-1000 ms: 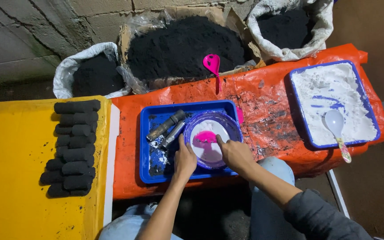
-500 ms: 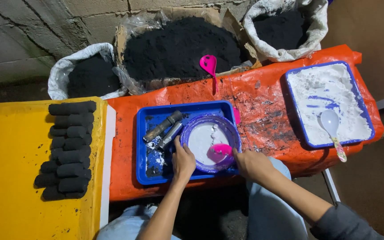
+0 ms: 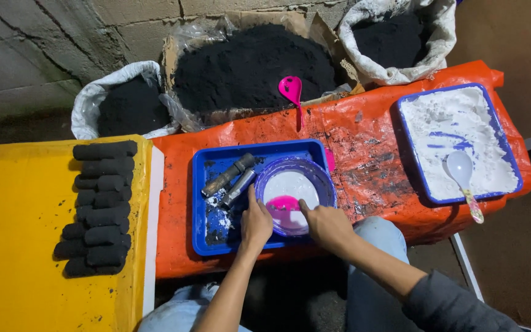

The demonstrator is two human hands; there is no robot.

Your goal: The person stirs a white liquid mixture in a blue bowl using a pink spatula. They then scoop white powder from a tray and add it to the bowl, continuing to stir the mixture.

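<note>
Fingers (image 3: pixel 305 206) of the right hand (image 3: pixel 326 224) are closing around a pink scoop (image 3: pixel 284 205) and pressing it into the white powder lying in a purple bowl (image 3: pixel 324 178), while the left hand (image 3: pixel 255 222) is gripping the bowl's near-left rim, thumb along the edge, to steady it. Judging from this posture, the step in hand is stirring or scraping the powder within the bowl. The bowl is sitting inside a blue tray (image 3: pixel 201 209) on an orange sheet (image 3: pixel 370 147); two metal cylinders (image 3: pixel 232 178) are lying in the tray just beside the bowl, amid spilled white and black dust. Well apart to the right, a second blue tray (image 3: pixel 408 154) is holding more white powder, with a white spoon (image 3: pixel 463 172) resting on it. A second pink scoop (image 3: pixel 292 92) is standing at the edge of a heap of black powder (image 3: pixel 247 61) in a lined box, flanked by two white sacks (image 3: pixel 87 104) of the same dark material. On a yellow sheet (image 3: pixel 19 246) to the left, black briquettes (image 3: pixel 99 206) are lying stacked in a column. Any following stroke appears to call for a firm hold on the rim, so that the bowl is not sliding or tipping in its tray.
</note>
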